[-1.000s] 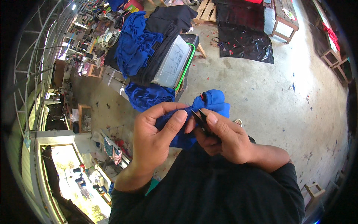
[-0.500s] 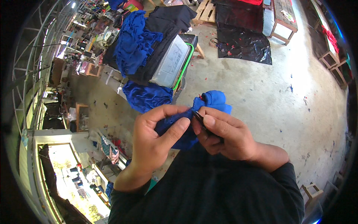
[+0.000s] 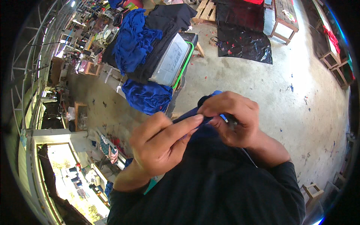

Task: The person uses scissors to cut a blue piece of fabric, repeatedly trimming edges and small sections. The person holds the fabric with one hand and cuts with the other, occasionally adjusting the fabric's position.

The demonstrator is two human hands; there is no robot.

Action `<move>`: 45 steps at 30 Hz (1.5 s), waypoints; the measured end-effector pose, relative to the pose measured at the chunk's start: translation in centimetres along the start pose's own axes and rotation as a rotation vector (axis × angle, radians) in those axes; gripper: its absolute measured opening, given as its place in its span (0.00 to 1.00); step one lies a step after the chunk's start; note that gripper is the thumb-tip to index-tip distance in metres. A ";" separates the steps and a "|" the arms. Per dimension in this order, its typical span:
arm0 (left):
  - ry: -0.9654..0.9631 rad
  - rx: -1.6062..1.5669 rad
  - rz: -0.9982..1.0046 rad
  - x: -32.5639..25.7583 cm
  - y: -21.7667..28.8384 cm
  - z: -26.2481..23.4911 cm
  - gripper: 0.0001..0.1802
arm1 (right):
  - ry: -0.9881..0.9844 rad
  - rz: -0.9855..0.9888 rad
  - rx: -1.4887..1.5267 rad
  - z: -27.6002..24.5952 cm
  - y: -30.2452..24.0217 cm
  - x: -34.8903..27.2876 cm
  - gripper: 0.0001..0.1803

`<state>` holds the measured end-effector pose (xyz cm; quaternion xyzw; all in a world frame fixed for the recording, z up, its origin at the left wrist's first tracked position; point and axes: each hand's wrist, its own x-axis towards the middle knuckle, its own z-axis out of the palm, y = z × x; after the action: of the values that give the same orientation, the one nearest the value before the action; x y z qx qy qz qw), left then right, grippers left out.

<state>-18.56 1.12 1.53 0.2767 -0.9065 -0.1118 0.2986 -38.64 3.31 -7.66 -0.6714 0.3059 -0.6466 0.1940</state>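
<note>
My left hand (image 3: pixel 159 144) is closed, its thumb and forefinger pinched on a piece of blue cloth (image 3: pixel 188 114) held up in front of my body. Right beside it, my right hand (image 3: pixel 238 116) bends over with its fingertips pinching the same cloth, almost touching the left fingertips. Part of the cloth shows behind the right knuckles; most of the rest is hidden by the hands or hangs dark against my black shirt. Something small and greyish shows below the right fingers, too unclear to name.
Ahead to the left stands a table heaped with blue cloth (image 3: pixel 133 41) and black cloth (image 3: pixel 168 18). A clear plastic box (image 3: pixel 170 62) with a green rim lies at its edge. More blue cloth (image 3: pixel 148 95) hangs below. A black sheet (image 3: pixel 245 47) covers floor near a wooden bench (image 3: pixel 285 18).
My right hand has turned over and now pinches the cloth from above; the small black tool it held is no longer clearly visible. My left hand has rolled over, knuckles up.
</note>
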 end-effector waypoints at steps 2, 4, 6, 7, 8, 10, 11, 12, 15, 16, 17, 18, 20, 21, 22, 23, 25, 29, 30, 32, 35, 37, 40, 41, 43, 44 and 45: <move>0.127 0.033 0.095 -0.7 -0.5 0.4 0.19 | 0.142 -0.137 -0.047 0.4 0.5 -0.6 0.08; 0.224 0.036 0.173 -1.4 -0.9 0.2 0.19 | 0.158 -0.168 -0.035 0.6 0.2 -0.8 0.11; 0.197 0.065 0.267 -1.7 -1.4 -0.2 0.19 | 0.166 -0.193 -0.047 0.5 0.4 -1.2 0.11; 0.184 0.080 0.314 -1.8 -1.6 -0.3 0.19 | 0.165 -0.208 -0.053 0.5 0.5 -1.4 0.11; 0.163 0.088 0.300 -2.1 -1.5 -0.4 0.19 | 0.161 -0.225 -0.052 0.5 0.6 -1.5 0.10; 0.122 0.105 0.271 -2.6 -1.2 -0.7 0.21 | 0.143 -0.200 -0.019 0.6 0.5 -1.4 0.10; 0.102 0.101 0.286 -2.5 -1.1 -0.8 0.20 | 0.135 -0.188 -0.006 0.6 0.4 -1.4 0.10; 0.082 0.097 0.300 -2.3 -1.0 -1.1 0.20 | 0.150 -0.162 0.012 0.7 0.4 -1.5 0.10; 0.072 0.109 0.278 -2.2 -0.9 -1.1 0.14 | 0.177 -0.050 0.097 1.3 0.2 -1.4 0.09; 0.035 0.048 0.153 -1.9 -0.8 -1.2 0.13 | 0.174 0.010 0.141 1.5 0.0 -1.3 0.08; 0.005 -0.012 0.028 -1.5 -0.8 -1.1 0.11 | 0.173 0.072 0.181 1.6 -0.1 -1.3 0.07; -0.067 -0.140 -0.205 -0.4 -0.5 -1.2 0.10 | 0.178 0.287 0.340 1.7 -0.5 -1.1 0.06; -0.121 -0.437 -0.584 0.3 -0.1 -1.0 0.09 | 0.183 0.715 0.658 1.7 -1.3 -0.6 0.06; -0.102 -0.606 -0.730 0.3 0.0 -0.9 0.08 | 0.128 0.794 0.622 1.4 -1.2 -0.5 0.09; -0.082 -0.776 -0.876 0.4 0.1 -0.8 0.07 | 0.071 0.839 0.575 1.1 -1.2 -0.4 0.09; -0.096 -0.805 -0.898 0.4 0.1 -1.0 0.07 | 0.010 0.885 0.528 0.9 -1.2 -0.2 0.10; -0.051 -0.842 -0.905 0.2 -0.4 -0.6 0.05 | 0.026 0.818 0.377 0.9 -1.5 -0.2 0.11; 0.056 -0.797 -0.849 0.4 -0.7 -0.2 0.05 | -0.012 0.529 0.383 0.9 -3.6 -1.8 0.15; 0.047 -0.790 -0.857 0.4 -0.7 -0.1 0.06 | -0.104 0.497 0.485 0.8 -4.2 -2.1 0.15; 0.028 -0.780 -0.872 0.6 -0.6 -0.1 0.06 | -0.139 0.724 0.731 1.8 -5.3 -1.7 0.25; -0.005 -0.847 -0.845 0.6 -0.2 -0.1 0.07 | -0.171 1.067 1.067 2.1 -5.9 -0.9 0.28; -0.012 -0.964 -0.846 1.0 0.2 -0.1 0.07 | -0.150 1.122 1.168 2.0 -5.6 -0.8 0.28; -0.036 -1.041 -0.840 1.0 0.1 -0.4 0.08 | -0.154 1.132 1.232 1.9 -5.4 -0.7 0.29; -0.049 -1.053 -0.838 0.9 0.0 -0.4 0.08 | -0.158 1.126 1.237 1.9 -5.4 -0.7 0.29; -0.036 -1.088 -0.836 1.0 0.2 -0.3 0.09 | -0.159 1.183 1.270 1.5 -5.4 -0.6 0.29; -0.030 -1.104 -0.832 1.1 0.3 -0.4 0.09 | -0.160 1.209 1.286 1.4 -5.5 -0.5 0.30; -0.032 -1.083 -0.842 1.0 0.3 -0.5 0.09 | -0.158 1.208 1.296 1.4 -5.5 -0.5 0.30</move>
<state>-19.07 0.73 2.48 0.4156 -0.5421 -0.6601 0.3123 -36.37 7.51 -4.54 -0.1963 0.1676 -0.4316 0.8643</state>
